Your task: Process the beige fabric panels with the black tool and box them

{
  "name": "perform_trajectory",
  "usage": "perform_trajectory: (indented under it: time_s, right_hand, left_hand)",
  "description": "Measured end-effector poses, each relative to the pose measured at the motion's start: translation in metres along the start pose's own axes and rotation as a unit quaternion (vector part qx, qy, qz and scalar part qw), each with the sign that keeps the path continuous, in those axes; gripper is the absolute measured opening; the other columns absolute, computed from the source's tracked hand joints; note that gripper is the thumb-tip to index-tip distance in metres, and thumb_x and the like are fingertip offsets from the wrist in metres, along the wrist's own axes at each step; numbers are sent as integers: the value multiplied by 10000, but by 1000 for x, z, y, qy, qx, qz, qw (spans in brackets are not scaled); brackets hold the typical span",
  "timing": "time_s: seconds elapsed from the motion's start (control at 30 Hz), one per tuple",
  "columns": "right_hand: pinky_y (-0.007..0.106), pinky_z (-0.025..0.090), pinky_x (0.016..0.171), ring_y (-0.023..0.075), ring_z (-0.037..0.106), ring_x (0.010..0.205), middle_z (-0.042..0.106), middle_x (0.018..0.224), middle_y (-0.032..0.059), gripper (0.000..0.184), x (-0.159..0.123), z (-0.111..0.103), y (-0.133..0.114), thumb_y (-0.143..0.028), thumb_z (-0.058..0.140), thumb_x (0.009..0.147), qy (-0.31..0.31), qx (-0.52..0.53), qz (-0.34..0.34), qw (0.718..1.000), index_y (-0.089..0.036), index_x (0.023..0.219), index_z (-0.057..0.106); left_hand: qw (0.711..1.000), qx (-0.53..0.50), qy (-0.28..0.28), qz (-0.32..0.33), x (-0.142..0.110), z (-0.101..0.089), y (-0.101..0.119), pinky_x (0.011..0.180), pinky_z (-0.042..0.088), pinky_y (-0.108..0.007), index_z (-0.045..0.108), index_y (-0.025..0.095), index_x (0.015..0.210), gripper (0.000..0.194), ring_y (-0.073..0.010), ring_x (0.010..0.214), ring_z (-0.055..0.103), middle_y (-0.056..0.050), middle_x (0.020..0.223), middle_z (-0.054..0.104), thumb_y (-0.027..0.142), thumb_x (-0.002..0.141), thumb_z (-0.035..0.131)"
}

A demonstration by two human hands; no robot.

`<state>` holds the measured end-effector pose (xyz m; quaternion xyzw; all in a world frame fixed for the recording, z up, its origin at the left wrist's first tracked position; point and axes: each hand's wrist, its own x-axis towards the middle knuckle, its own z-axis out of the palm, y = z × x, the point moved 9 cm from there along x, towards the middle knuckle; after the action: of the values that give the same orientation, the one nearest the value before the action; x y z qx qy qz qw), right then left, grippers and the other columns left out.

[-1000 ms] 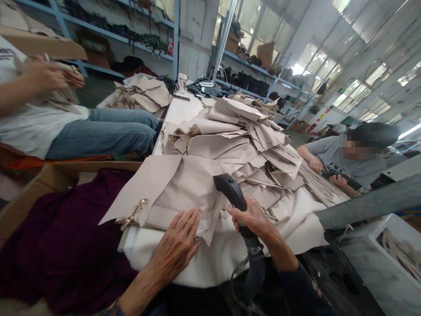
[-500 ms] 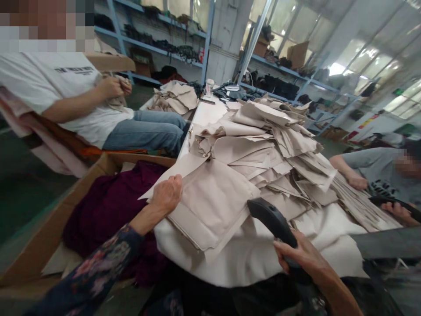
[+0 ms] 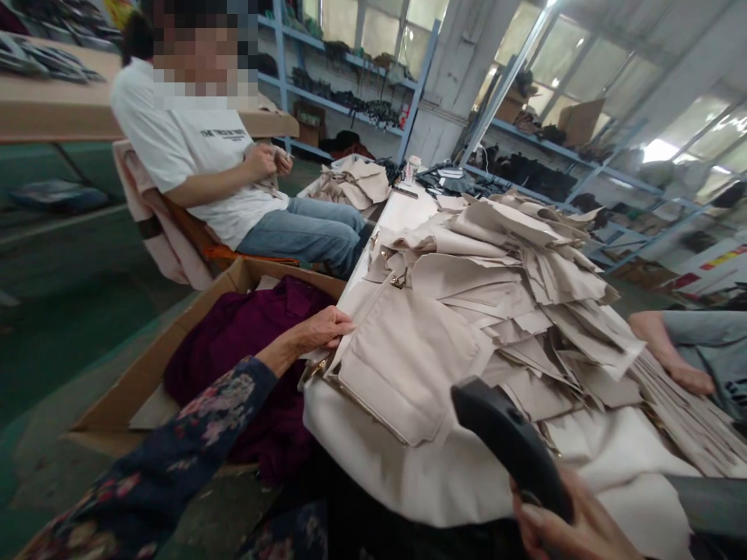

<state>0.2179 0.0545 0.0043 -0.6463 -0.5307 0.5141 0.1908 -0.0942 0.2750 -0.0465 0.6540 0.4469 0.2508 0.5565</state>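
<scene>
A beige leather-like bag piece (image 3: 408,362) lies on the near end of the white table, with gold metal zip parts along its left and upper edges. My left hand (image 3: 324,328), in a floral sleeve, pinches this piece at its left edge, the fingers closed. In my right hand (image 3: 575,513) is a black curved hand tool (image 3: 507,439), gripped by its handle; its exact kind I cannot make out. The tool's blunt tip points at the right corner of the bag piece, seemingly apart from it. Behind lies a big heap of similar beige pieces (image 3: 484,276).
Left of the table stands a cardboard box (image 3: 125,389) with purple cloth (image 3: 245,342) inside. A seated co-worker in a white shirt (image 3: 201,148) handles something small beyond it. Another person's arm (image 3: 671,354) rests at right. Blue shelves (image 3: 344,101) line the back.
My left hand has shifted to the piece's left edge, and the pale flap it held is lowered. The black tool has drawn back from the piece. The whole view has turned left.
</scene>
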Motion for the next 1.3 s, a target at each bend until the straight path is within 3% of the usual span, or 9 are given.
perform_trajectory:
  time_s: [0.13,0.2,0.3,0.5,0.73,0.97,1.2,1.3]
  right_hand:
    - [192,390,426,100,494,424,559,524,-28,313,34,68,-38,-397,649,717,-78,-13,37,996,-155,871,522]
    - [168,367,394,83,467,400,549,492,-42,265,50,99,-58,-348,628,739,-147,-2,17,989,-148,889,538]
    - [167,384,378,83,481,387,547,495,-43,242,73,123,-81,-333,624,747,-188,31,-13,982,-141,868,538]
    - [193,439,415,87,509,418,553,530,-20,268,101,121,-106,-380,636,754,-145,51,-58,986,-142,708,522]
    - [151,373,364,74,472,375,556,485,-50,240,78,129,-85,-298,646,735,-185,4,-15,983,-146,890,546]
    - [179,422,408,84,510,415,555,519,-17,262,98,125,-101,-363,632,765,-158,44,-49,985,-131,687,538]
    - [146,368,361,73,482,381,558,485,-48,207,75,137,-85,-281,647,729,-213,20,-18,977,-153,825,516]
    - [166,402,381,78,495,393,553,501,-39,229,84,130,-93,-325,649,736,-181,31,-36,982,-146,781,514]
  left_hand:
    - [996,-86,-17,7,-5,15,-1,369,167,-181,468,175,576,385,-35,314,223,88,349,332,511,740,560]
    - [993,-113,-19,13,-7,17,-2,366,160,-172,481,167,598,381,-31,312,231,93,350,337,507,748,566]
    - [990,-137,-26,21,-7,18,-4,358,152,-169,471,165,579,396,-29,303,263,77,347,388,500,763,573]
    - [984,-176,-34,25,-9,18,-2,332,134,-169,447,171,537,426,-24,289,259,77,355,388,507,745,605]
    - [977,-204,-44,33,-9,16,-4,355,164,-174,469,169,553,400,-27,290,235,83,320,369,485,744,624]
    - [977,-202,-54,29,-7,19,-3,346,116,-177,450,168,524,422,-16,293,198,84,335,361,482,745,625]
    - [980,-192,-41,26,-9,15,-5,349,149,-172,450,176,561,399,-22,284,195,98,311,331,487,760,599]
    - [984,-174,-38,24,-8,17,-8,344,164,-172,435,187,572,395,-30,276,203,102,308,328,502,769,568]
